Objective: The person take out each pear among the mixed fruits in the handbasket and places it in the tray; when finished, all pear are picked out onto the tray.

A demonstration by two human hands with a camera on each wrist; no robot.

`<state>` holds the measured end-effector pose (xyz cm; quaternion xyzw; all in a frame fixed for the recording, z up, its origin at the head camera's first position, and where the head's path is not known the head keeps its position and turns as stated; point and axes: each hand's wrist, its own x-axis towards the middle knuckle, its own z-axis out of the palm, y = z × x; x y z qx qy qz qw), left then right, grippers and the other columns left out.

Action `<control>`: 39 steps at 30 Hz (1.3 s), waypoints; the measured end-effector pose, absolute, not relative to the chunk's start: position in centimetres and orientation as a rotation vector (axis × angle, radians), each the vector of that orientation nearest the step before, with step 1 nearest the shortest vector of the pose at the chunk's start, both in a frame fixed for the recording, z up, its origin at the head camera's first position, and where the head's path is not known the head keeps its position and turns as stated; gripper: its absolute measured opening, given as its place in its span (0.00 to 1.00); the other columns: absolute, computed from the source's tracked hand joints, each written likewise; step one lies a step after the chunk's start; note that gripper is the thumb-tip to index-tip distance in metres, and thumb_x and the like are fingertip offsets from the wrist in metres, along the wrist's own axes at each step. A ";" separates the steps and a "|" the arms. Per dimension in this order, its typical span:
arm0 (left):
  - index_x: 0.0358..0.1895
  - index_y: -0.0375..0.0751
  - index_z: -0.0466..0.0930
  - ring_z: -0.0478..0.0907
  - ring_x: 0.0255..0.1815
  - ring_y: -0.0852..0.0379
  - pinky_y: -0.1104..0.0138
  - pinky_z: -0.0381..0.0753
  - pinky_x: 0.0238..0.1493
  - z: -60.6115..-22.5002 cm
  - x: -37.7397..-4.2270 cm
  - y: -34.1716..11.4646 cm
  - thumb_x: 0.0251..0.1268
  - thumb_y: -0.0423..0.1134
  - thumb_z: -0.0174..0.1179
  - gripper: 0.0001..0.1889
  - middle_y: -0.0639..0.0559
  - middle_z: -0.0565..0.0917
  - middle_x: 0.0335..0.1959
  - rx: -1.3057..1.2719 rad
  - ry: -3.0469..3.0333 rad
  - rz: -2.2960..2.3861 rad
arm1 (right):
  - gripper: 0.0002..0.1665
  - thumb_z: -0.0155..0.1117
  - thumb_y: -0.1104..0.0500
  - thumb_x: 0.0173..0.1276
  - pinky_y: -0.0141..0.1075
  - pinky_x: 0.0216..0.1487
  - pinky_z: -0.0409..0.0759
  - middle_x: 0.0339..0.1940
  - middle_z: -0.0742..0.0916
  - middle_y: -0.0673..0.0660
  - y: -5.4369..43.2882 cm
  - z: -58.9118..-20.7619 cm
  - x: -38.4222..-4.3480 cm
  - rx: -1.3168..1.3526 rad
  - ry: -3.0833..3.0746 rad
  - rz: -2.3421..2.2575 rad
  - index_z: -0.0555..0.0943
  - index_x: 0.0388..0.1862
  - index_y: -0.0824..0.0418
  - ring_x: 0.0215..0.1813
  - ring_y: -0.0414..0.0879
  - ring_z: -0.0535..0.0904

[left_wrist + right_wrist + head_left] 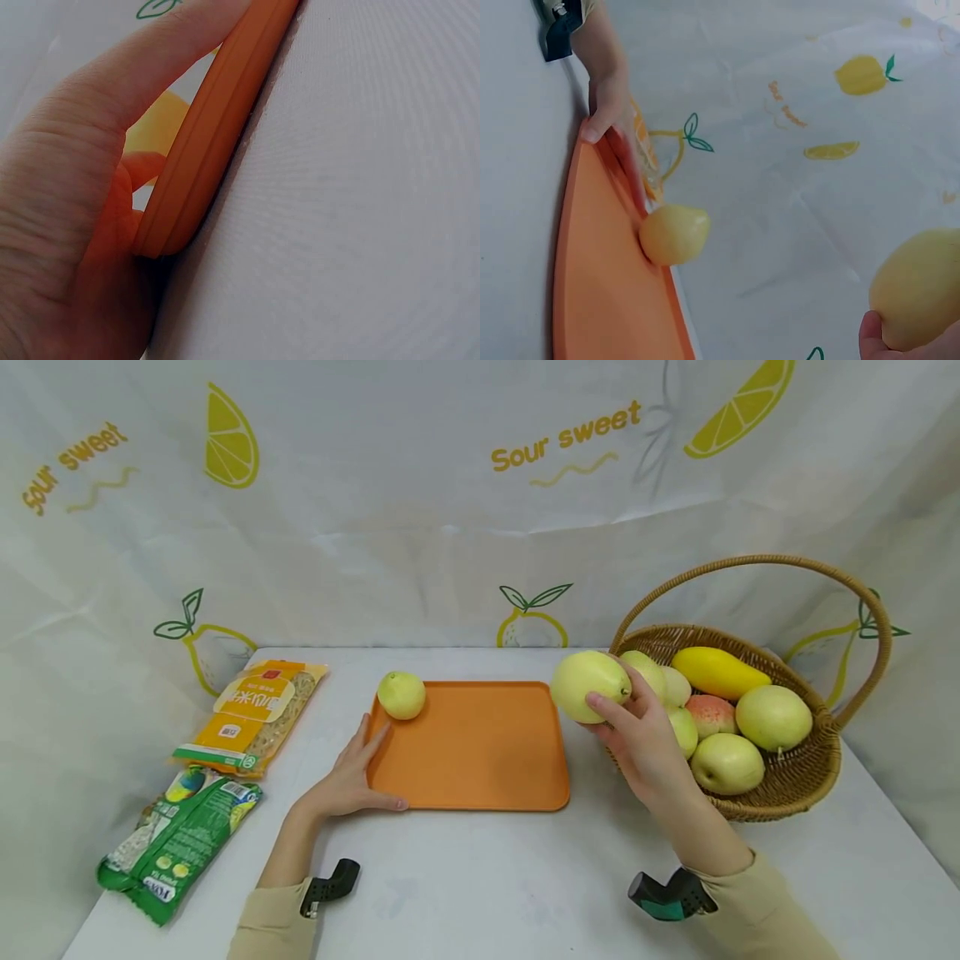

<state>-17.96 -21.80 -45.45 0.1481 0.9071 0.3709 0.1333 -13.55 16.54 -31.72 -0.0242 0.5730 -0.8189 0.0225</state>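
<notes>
Plastic packets: two snack bags lie at the table's 9 o'clock edge, an orange-yellow packet (255, 716) behind a green packet (180, 835), both well apart from the hands.
Left hand: the left hand (351, 781) lies flat with fingers straight along the 9 o'clock rim of the orange tray (480, 752), thumb on the near corner; looks to me like it's just steadying the tray so it can't slide.
Small pear: a small yellow pear (401, 694) sits at the tray's 11 o'clock corner, just beyond the left fingertips, not touching them as far as I can tell.
Right hand: the right hand (637, 735) has its fingers curled round a big yellow pear (589, 685), held in the air between the tray's 2 o'clock corner and the wicker basket (813, 760).
Basket: sits at 3 o'clock, holding more pale pears, a reddish fruit and a yellow mango-like one.
Left wrist view: shows up close that the hand presses against the tray's lip (217, 127), which the head view only hints at.
Right wrist view: shows only the fingertips under the big pear (919, 289), and looks across the tray at the small pear (673, 234) against the far rim.
</notes>
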 end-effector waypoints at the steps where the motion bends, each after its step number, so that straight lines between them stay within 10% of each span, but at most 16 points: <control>1: 0.80 0.52 0.41 0.30 0.77 0.33 0.32 0.42 0.67 -45.4 -18.0 -21.8 0.40 0.61 0.76 0.65 0.44 0.26 0.79 0.425 2.630 1.074 | 0.34 0.57 0.64 0.72 0.31 0.54 0.78 0.64 0.70 0.55 16.2 -31.8 -13.7 -0.070 1.783 -2.525 0.59 0.73 0.53 0.54 0.43 0.76; 39: 0.80 0.52 0.42 0.31 0.77 0.33 0.33 0.42 0.68 -45.3 -17.9 -21.8 0.39 0.62 0.76 0.66 0.45 0.26 0.79 0.415 2.642 1.054 | 0.40 0.68 0.60 0.63 0.37 0.47 0.71 0.59 0.73 0.56 8.6 -40.1 -22.1 0.255 1.908 -2.313 0.62 0.72 0.62 0.47 0.45 0.71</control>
